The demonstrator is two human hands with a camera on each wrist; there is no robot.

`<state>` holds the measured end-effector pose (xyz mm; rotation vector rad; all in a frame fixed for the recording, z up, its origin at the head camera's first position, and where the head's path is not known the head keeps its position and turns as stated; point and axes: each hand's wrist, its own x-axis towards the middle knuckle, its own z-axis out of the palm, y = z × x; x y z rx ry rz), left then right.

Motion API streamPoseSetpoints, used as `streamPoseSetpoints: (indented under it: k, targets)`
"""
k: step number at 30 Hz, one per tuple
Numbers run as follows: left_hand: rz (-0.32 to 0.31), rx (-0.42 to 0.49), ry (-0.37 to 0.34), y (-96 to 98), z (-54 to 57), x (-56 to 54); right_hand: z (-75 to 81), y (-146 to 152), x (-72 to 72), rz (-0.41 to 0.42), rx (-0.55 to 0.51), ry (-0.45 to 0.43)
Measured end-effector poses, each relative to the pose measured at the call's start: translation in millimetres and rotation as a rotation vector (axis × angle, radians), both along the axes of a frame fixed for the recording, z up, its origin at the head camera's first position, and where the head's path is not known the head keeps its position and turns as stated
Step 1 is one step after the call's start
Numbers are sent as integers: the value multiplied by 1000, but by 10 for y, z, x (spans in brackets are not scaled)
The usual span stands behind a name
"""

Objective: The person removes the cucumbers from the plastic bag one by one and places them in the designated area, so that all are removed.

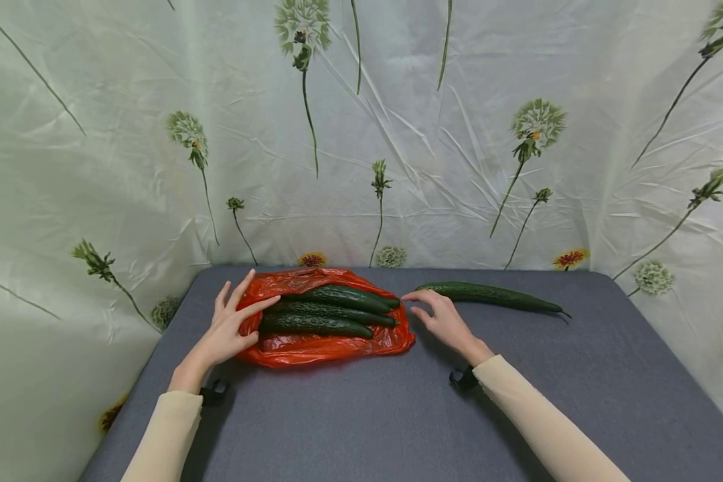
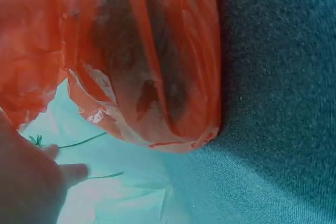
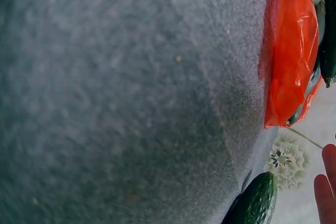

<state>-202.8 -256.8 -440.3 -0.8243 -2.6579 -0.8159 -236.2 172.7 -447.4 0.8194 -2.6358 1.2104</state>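
Observation:
An orange-red plastic bag (image 1: 319, 351) lies on the table with its opening spread upward, showing several dark green cucumbers (image 1: 331, 325) side by side inside. My left hand (image 1: 225, 329) is at the bag's left end, thumb and fingers spread apart over its edge. My right hand (image 1: 447, 326) hovers by the right end, fingers loosely bent and holding nothing, index fingertip close to the cucumber tips. One long cucumber (image 1: 494, 294) lies outside the bag, behind and right of that hand. In the left wrist view, dark cucumber shapes show through the bag (image 2: 194, 51).
The grey table (image 1: 349, 422) ends at a hanging white cloth (image 1: 434, 147) printed with dandelions, behind and at both sides. A dark wrist strap (image 1: 464, 379) sits at the right cuff, another (image 1: 214, 393) at the left.

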Motion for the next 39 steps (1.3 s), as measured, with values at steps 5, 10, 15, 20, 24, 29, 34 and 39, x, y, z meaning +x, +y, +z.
streamPoseSetpoints:
  k: [5, 10, 15, 20, 24, 29, 34, 39]
  targets:
    - [-26, -27, 105, 20, 11, -8, -18, 2, 8, 1, 2, 1]
    - [47, -33, -35, 27, 31, 11, -31, 2, 13, 2, 4, -1]
    - [101, -74, -92, 45, 47, -1, -37, -13, 11, 13, 3, 24]
    - [143, -131, -63, 76, 47, -43, -28, -52, 7, 33, -14, 35]
    - [153, -151, -52, 84, 45, -68, -21, -103, 7, 54, -28, 23]
    - [140, -158, -53, 67, 39, -88, -17, -175, 11, 84, -50, 24]
    - [128, -122, -71, 53, 26, -102, -17, -257, 21, 103, -63, 36]
    - [130, -99, -103, 40, 16, -109, -14, -339, 37, 116, -55, 47]
